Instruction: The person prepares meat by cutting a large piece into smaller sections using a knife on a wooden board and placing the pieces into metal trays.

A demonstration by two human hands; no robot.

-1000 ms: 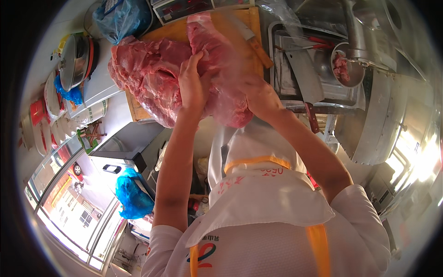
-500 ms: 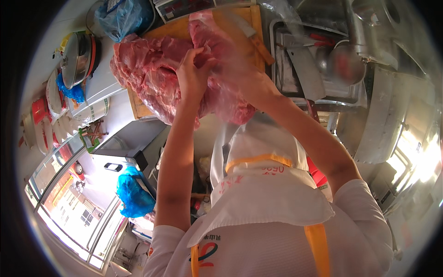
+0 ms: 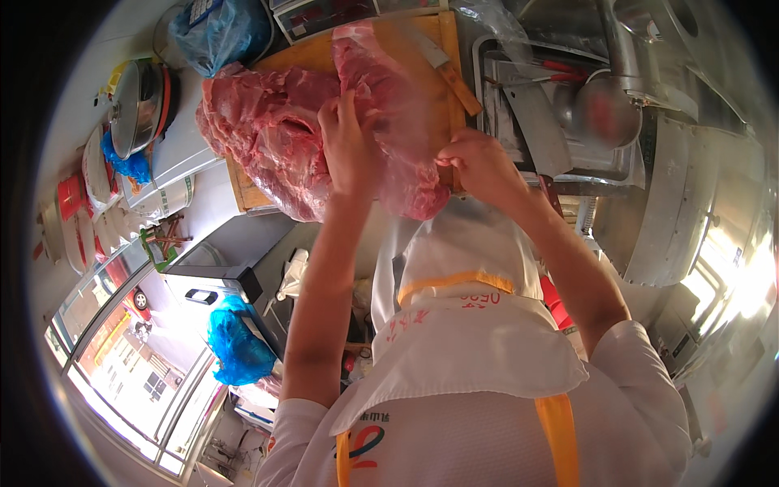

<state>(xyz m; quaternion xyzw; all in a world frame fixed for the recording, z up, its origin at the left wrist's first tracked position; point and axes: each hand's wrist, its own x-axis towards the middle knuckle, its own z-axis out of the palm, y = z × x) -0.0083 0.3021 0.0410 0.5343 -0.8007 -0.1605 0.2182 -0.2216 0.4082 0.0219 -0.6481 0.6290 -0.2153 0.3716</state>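
Note:
A large slab of raw meat (image 3: 260,122), deep pink with pale fat, covers most of a wooden cutting board (image 3: 243,185). My left hand (image 3: 350,154) is on top of the meat, its fingers curled and closed on the flesh beside a fold. At the slab's right edge, my right hand (image 3: 483,166) is closed with the fingertips pinched together. Whether anything is between those fingertips, I cannot make out. A knife (image 3: 460,91) with a wooden handle lies on the board's far right, its blade pointing away from me.
Right of the board, a cleaver (image 3: 535,126) rests across a metal tray (image 3: 596,166), near red-handled tools (image 3: 564,69) and a round metal bowl (image 3: 604,114). A blue plastic bag (image 3: 219,40) stands at the back left. A lidded pan (image 3: 134,105) is farther left.
My right hand has moved right and toward me, from over the meat to its edge. My left hand has shifted slightly right and nearer me, still on the meat.

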